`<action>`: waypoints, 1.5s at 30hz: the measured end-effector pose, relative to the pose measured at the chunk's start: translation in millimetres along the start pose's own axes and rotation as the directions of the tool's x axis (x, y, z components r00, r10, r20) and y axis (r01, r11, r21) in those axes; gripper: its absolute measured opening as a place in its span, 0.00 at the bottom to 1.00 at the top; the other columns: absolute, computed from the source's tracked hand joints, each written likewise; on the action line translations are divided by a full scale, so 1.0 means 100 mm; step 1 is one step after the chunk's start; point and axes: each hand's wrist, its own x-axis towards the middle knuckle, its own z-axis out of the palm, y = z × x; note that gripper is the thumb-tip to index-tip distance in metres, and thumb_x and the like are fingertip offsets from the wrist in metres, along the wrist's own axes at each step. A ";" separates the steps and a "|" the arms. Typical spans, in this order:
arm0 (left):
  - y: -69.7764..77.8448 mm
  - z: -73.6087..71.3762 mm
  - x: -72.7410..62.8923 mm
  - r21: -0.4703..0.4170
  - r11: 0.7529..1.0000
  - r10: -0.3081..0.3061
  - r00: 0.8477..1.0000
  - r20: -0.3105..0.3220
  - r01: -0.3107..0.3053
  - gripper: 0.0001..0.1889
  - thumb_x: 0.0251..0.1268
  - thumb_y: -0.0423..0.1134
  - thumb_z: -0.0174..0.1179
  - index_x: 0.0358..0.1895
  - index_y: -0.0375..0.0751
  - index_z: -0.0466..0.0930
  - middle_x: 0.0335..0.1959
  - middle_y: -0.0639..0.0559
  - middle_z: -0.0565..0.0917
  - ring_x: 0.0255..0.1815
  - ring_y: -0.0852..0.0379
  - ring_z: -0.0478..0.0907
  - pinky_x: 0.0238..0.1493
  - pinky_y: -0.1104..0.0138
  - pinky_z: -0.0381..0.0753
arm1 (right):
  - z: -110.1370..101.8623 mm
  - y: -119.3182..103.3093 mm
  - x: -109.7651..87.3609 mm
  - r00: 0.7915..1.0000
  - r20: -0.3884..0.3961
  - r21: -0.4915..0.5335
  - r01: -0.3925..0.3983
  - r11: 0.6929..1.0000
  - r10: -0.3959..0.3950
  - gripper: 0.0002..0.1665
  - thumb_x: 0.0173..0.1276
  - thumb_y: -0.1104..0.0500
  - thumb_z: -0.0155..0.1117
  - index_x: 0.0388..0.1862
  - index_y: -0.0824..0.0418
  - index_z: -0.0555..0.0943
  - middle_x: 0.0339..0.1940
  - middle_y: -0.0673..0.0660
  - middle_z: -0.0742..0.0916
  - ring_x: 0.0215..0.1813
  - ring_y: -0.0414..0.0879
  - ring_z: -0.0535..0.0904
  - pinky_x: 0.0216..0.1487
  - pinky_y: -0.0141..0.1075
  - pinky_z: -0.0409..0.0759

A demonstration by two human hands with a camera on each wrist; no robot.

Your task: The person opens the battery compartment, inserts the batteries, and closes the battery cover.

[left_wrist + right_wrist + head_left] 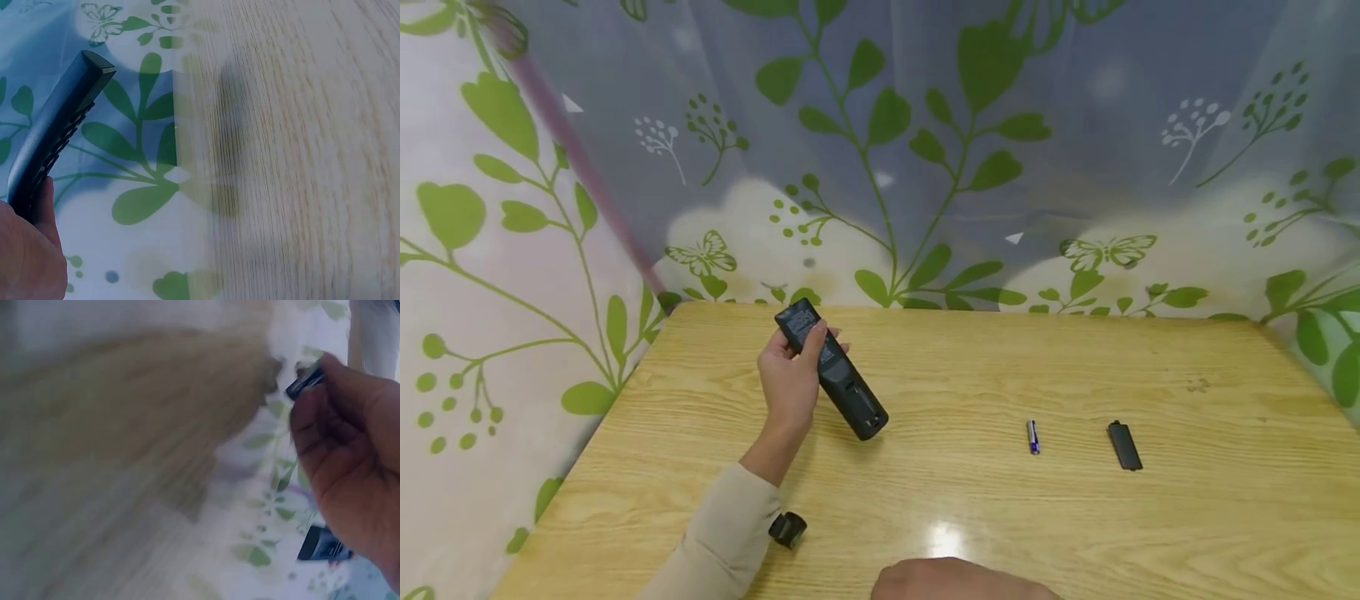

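My left hand (790,379) grips a black remote control (831,367) above the table, its thumb across the labelled back. The battery compartment faces up without its cover; whether a battery lies inside is too small to tell. In the left wrist view, the remote control (56,125) rises from the fingers. At the bottom edge of the head view, only part of my right hand (962,581) shows. In the right wrist view, that hand's thumb and fingers pinch a small battery (306,380), dark and blurred.
A blue and silver battery (1033,437) lies right of centre on the wooden table (962,367). Farther right lies a black battery cover (1124,445). A black device (787,530) sits at the left wrist. Leaf-patterned curtain (880,167) borders the table's back and sides.
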 end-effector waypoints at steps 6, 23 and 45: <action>0.02 0.00 -0.02 0.018 1.000 -0.009 1.000 0.009 0.008 0.16 0.68 0.37 0.60 0.51 0.28 0.74 0.42 0.26 0.80 0.35 0.38 0.84 0.44 0.55 0.84 | -0.24 0.09 -0.12 0.991 -0.125 0.410 0.090 0.908 -0.042 0.08 0.76 0.55 0.53 0.46 0.53 0.78 0.35 0.40 0.79 0.34 0.28 0.73 0.37 0.25 0.79; 0.03 0.02 -0.10 0.017 1.000 -0.018 1.000 0.021 0.018 0.15 0.67 0.38 0.61 0.51 0.31 0.75 0.41 0.29 0.81 0.35 0.38 0.84 0.43 0.55 0.84 | -0.54 0.07 -0.21 0.889 -0.448 0.544 0.182 0.819 0.100 0.11 0.70 0.57 0.60 0.48 0.56 0.82 0.33 0.52 0.84 0.32 0.42 0.80 0.34 0.42 0.85; 0.11 0.15 -0.15 -0.011 1.000 0.009 0.998 0.070 -0.008 0.15 0.67 0.37 0.61 0.47 0.28 0.75 0.40 0.27 0.80 0.34 0.33 0.82 0.40 0.53 0.85 | -0.86 0.21 0.05 0.451 -0.866 0.331 0.196 0.923 0.214 0.08 0.67 0.62 0.64 0.45 0.58 0.83 0.38 0.51 0.85 0.35 0.47 0.81 0.35 0.35 0.83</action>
